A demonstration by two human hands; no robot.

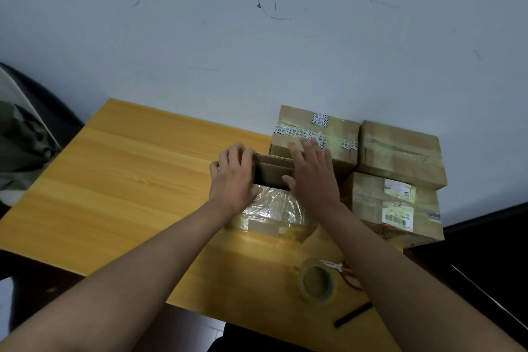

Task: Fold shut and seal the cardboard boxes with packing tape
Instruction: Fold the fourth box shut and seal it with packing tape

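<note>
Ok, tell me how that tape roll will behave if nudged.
The tape roll lies flat on the table, so it should slide rather than roll. It is an open ring, so probably light. The scissors lie right beside it and may get pushed along.

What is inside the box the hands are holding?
The open box shows only dark space and a cardboard flap. Both the left hand and right hand cover its sides, hiding any contents.

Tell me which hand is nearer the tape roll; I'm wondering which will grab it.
Right. The right hand is on the open box, with its forearm running just beside the tape roll; the left hand grips the box's far-left side.
</note>
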